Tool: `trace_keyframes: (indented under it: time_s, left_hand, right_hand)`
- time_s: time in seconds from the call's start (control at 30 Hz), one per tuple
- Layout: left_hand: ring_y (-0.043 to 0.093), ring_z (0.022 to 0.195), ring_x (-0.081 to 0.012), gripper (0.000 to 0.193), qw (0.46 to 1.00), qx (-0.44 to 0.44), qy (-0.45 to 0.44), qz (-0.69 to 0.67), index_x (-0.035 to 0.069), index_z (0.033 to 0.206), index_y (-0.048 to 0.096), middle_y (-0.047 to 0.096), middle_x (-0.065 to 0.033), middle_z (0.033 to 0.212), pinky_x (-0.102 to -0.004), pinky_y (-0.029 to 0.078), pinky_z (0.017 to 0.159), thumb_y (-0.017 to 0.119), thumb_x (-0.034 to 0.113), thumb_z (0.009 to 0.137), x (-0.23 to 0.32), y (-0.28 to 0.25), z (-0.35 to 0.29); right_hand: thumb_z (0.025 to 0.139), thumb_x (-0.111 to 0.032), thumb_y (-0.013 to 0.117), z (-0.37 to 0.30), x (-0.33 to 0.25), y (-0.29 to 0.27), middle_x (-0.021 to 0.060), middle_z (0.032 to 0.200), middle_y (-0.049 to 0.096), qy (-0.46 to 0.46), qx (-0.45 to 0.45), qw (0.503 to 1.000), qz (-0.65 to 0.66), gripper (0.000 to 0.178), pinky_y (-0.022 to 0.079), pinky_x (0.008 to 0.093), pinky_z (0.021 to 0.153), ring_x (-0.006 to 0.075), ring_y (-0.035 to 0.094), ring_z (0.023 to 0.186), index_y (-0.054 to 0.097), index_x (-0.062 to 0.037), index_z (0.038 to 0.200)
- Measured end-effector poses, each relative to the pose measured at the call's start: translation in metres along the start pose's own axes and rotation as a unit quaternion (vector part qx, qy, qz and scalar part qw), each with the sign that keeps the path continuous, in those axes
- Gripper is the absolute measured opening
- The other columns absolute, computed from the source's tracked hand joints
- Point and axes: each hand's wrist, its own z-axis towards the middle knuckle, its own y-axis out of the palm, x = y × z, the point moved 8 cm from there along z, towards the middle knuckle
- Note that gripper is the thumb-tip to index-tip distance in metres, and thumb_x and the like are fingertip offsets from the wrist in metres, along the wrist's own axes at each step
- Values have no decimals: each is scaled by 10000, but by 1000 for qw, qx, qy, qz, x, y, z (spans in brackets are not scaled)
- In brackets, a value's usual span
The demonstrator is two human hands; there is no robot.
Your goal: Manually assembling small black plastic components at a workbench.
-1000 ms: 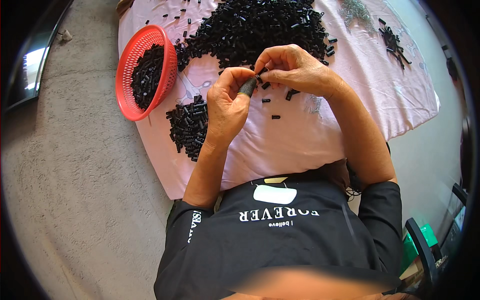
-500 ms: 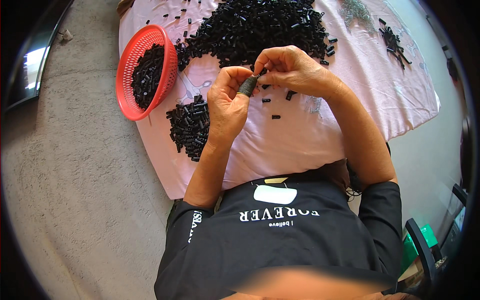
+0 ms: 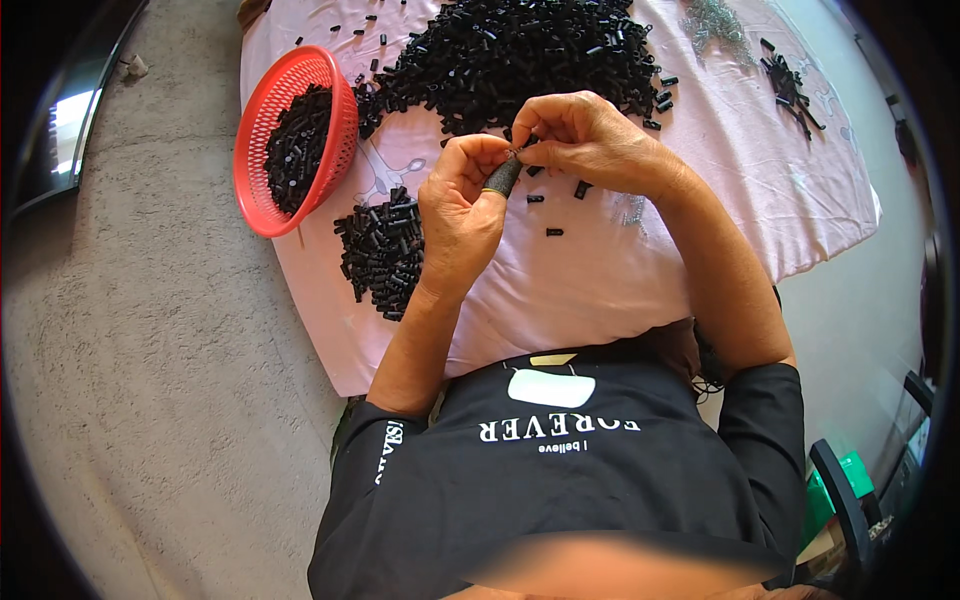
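My left hand and my right hand meet fingertip to fingertip above the pink cloth, just in front of a big heap of small black cylindrical pieces. A dark sleeve with a yellowish edge covers the left thumb. Both hands are closed in a pinch. What sits between the fingertips is tiny and mostly hidden; a faint glint shows there. Several loose black pieces lie below the right hand, among them one black piece. Beside the left wrist is a smaller pile of black pieces.
A red mesh basket with black pieces inside stands at the cloth's left edge. Tangled silvery bits and thin black strips lie at the far right. A few more silvery bits rest under my right wrist.
My left hand has shifted slightly right and its sleeved thumb is turned a little. The right hand keeps its pinch at nearly the same spot.
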Motion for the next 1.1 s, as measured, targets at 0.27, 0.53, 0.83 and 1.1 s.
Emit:
trace_keyframes:
  time_s: [0.27,0.53,0.83,1.1]
  left_hand:
    - [617,888,-85,275,1000,17,-12,8,-20,1074,602,648,-46,966,-215,499,826,546,-154,840,-5,-5,0]
    - [623,854,-93,218,996,-12,-40,77,-12,1063,604,655,-50,955,-218,499,796,568,-101,867,-18,-14,-4]
    - [664,704,-198,193,945,-110,27,307,12,968,620,674,-128,836,-311,524,643,643,-49,787,-7,2,-13]
    - [601,680,-118,228,976,17,78,204,17,1003,641,666,-63,815,-265,488,624,612,-66,792,8,-13,-2]
  right_hand:
    - [821,-99,672,0,-3,0,26,746,659,-7,2,1000,-13,121,478,250,625,77,582,674,679,-29,919]
    - [888,-117,673,0,4,-2,-53,727,530,26,3,998,50,100,408,183,574,20,495,650,634,-30,916]
    - [881,-98,675,1,8,-1,-42,722,536,31,5,997,67,92,420,188,583,27,514,653,640,-27,926]
    - [873,-74,676,-1,0,4,-42,729,552,27,-8,997,77,73,426,187,594,28,524,656,644,-27,918]
